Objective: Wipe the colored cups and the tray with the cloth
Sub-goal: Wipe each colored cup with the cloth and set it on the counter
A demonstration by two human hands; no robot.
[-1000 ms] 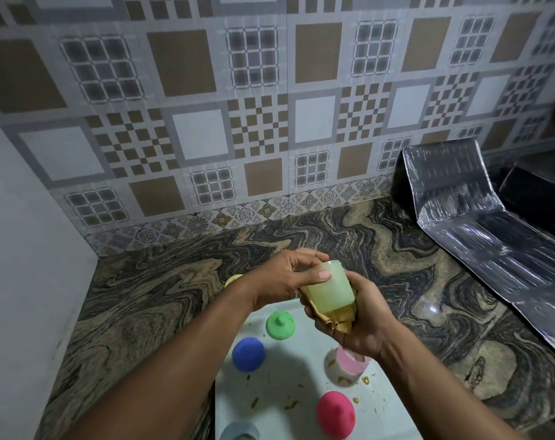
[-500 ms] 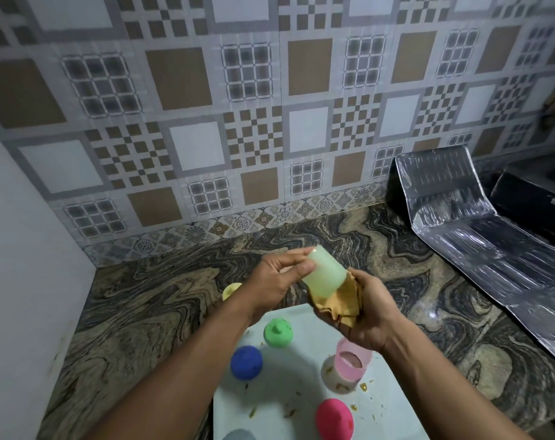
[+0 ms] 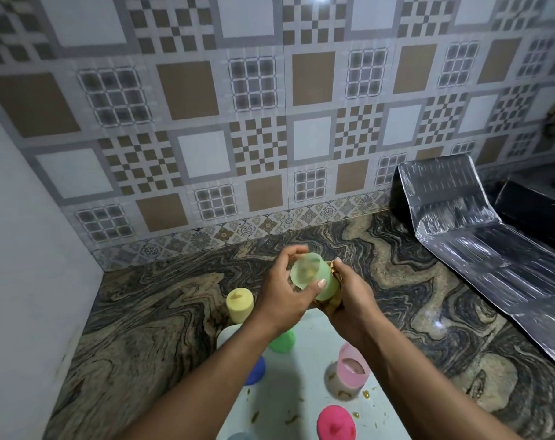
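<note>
Above the far end of the white tray [image 3: 304, 395], my left hand [image 3: 280, 293] grips a pale green cup [image 3: 311, 276] by its rim, the opening turned toward me. My right hand [image 3: 349, 300] holds a tan cloth [image 3: 330, 304] wrapped against the cup's far side and base. On the tray stand an upright pale pink cup [image 3: 352, 373], an upside-down green cup [image 3: 282, 341], a blue one [image 3: 255, 371] partly behind my left forearm, and a bright pink one [image 3: 336, 425]. A yellow cup [image 3: 239, 303] stands upside down on the counter, left of the tray.
The marbled stone counter [image 3: 161, 315] runs to a tiled wall behind and a plain white wall on the left. A silver foil-like sheet [image 3: 479, 242] curves up the wall at the right, with a dark box [image 3: 536, 211] beyond it. Yellowish crumbs [image 3: 290, 419] dot the tray.
Both hands turned the pale green cup so its opening now faces me. The cloth shifted from under the cup to its far side. The camera tilted upward.
</note>
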